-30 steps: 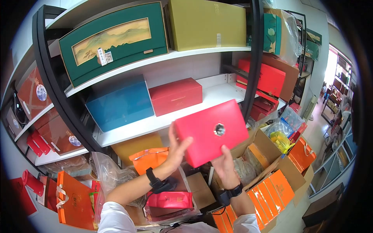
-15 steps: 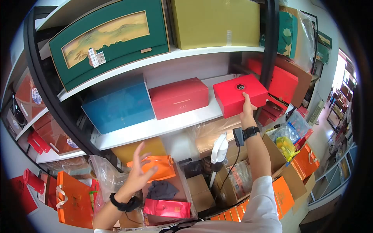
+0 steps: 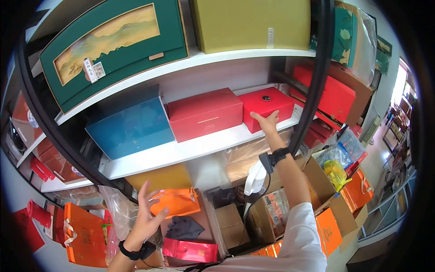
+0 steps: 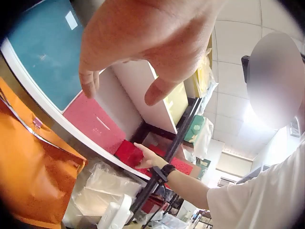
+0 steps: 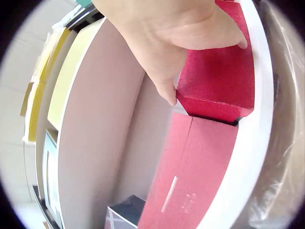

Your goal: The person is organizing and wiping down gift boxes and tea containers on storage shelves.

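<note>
A bright red box with a small round dark emblem on top sits on the white middle shelf, right beside a duller red box. My right hand touches the front of the bright red box with its fingers spread. In the right wrist view the thumb lies at one top corner of that box, and the fingertips reach its front side. Over the lower left, my left hand hovers with fingers apart and nothing in it, near an orange bag.
A blue box stands left of the duller red one. A black shelf post rises just right of my right hand. Below are open cartons, a white handheld device, a dark cloth and a pink-red packet.
The bright red box went from both hands onto the shelf, then slid left against the duller red box. My right hand moved left with it; the left hand let go and dropped away.
</note>
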A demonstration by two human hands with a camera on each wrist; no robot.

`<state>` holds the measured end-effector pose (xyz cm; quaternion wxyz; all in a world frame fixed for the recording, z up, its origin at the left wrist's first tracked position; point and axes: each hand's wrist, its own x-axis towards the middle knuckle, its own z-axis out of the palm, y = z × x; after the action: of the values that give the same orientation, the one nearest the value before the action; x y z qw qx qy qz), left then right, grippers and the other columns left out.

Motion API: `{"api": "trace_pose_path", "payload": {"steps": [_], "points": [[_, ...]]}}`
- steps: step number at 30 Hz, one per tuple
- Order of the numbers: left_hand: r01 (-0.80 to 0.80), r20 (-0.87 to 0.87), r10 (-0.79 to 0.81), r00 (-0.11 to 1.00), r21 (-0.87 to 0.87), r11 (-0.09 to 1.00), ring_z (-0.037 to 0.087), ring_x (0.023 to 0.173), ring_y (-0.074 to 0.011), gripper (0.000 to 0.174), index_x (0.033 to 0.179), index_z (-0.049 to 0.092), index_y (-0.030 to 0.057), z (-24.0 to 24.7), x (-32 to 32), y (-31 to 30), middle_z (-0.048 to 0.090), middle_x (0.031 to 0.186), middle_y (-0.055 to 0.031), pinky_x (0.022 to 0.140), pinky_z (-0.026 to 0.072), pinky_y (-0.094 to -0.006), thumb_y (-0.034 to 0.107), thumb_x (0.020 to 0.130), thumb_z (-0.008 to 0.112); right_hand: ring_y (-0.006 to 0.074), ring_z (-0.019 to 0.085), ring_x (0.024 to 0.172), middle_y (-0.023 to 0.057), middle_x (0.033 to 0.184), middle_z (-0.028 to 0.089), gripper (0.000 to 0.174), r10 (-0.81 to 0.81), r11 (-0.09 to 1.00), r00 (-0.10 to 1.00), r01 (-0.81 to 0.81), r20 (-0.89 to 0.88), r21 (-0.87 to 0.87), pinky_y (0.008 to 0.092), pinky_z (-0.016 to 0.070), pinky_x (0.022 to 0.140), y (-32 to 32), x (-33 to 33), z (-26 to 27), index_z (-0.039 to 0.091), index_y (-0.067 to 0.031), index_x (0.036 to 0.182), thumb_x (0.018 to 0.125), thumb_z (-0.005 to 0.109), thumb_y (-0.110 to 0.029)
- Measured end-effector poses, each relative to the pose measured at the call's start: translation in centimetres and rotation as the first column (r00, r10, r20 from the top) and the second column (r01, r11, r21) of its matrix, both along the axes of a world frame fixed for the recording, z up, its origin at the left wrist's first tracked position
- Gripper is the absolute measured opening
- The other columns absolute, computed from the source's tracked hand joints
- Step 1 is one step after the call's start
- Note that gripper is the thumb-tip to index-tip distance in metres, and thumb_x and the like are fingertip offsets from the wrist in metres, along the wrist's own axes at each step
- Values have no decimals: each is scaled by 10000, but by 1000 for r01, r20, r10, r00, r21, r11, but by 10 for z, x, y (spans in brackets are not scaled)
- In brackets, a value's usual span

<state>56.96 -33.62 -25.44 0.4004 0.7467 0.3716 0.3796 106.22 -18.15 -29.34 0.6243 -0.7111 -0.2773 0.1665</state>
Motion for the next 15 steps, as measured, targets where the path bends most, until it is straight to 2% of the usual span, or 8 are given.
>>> {"api": "trace_pose_path", "payload": {"steps": [2, 3, 6, 7, 10, 11, 14, 15], "points": [[-7, 10, 7, 1000, -14, 1000, 406, 1290, -306, 868, 1500, 82, 87, -5, 0, 3, 254, 1463, -166, 1020, 387, -441, 66, 848, 656, 492, -29, 1425, 418, 1481, -66, 1452, 17, 997, 994, -25, 109, 72, 473, 104, 1166, 4, 3, -12, -96, 54, 1473, 564, 849, -569], [-7, 18, 8, 1000, -31, 1000, 406, 1290, -306, 869, 1499, 82, 85, -6, 2, 5, 250, 1465, -164, 1020, 388, -441, 67, 848, 657, 512, -39, 1415, 439, 1467, -61, 1459, 13, 998, 994, -20, 108, 62, 477, 112, 1163, 3, 2, -9, -105, 61, 1468, 571, 828, -613], [-12, 24, 14, 1000, -67, 998, 407, 1289, -307, 870, 1495, 84, 78, -10, 5, 7, 247, 1466, -161, 1020, 390, -440, 65, 844, 660, 527, -34, 1408, 451, 1460, -44, 1436, -17, 1000, 988, 16, 154, 5, 490, 123, 1159, 23, 8, -12, -106, 64, 1466, 599, 805, -630], [-18, 17, 20, 1000, -67, 998, 407, 1288, -307, 871, 1494, 85, 75, -11, 7, 7, 253, 1462, -160, 1019, 389, -440, 62, 841, 661, 537, -10, 1404, 468, 1446, -33, 1400, -34, 999, 979, 27, 202, 38, 503, 133, 1154, 35, 11, -19, -106, 56, 1469, 636, 756, -668], [-22, -23, 21, 1000, -65, 998, 408, 1286, -306, 877, 1492, 85, 65, -12, 9, 2, 267, 1453, -160, 1017, 389, -438, 59, 835, 666, 550, 30, 1396, 483, 1434, 4, 1378, -66, 997, 964, 56, 256, 46, 509, 150, 1149, 63, 14, -21, -111, 54, 1468, 659, 719, -693], [-21, -41, 18, 999, -65, 998, 408, 1285, -305, 880, 1492, 85, 61, -13, 8, 1, 271, 1451, -159, 1017, 389, -438, 59, 834, 669, 567, 54, 1386, 477, 1437, 37, 1381, -50, 999, 976, 51, 212, 2, 510, 159, 1147, 68, 15, -20, -113, 76, 1458, 665, 692, -717], [-62, -32, 60, 998, -61, 996, 409, 1283, -301, 884, 1492, 84, 53, -21, 1, 2, 280, 1442, -165, 1011, 392, -430, 51, 831, 671, 538, 121, 1388, 446, 1447, 118, 1323, -94, 994, 994, 96, 47, -44, 507, 174, 1146, 61, 7, -3, 10, 92, 1468, 668, 700, -705], [-79, -29, 77, 997, -79, 994, 409, 1282, -299, 887, 1492, 85, 52, -24, -1, 2, 280, 1442, -165, 1010, 393, -427, 46, 829, 673, 521, 147, 1386, 431, 1450, 142, 1291, -144, 989, 986, 145, 83, -8, 504, 183, 1144, 62, 17, -5, 65, 89, 1464, 667, 707, -698]]}}
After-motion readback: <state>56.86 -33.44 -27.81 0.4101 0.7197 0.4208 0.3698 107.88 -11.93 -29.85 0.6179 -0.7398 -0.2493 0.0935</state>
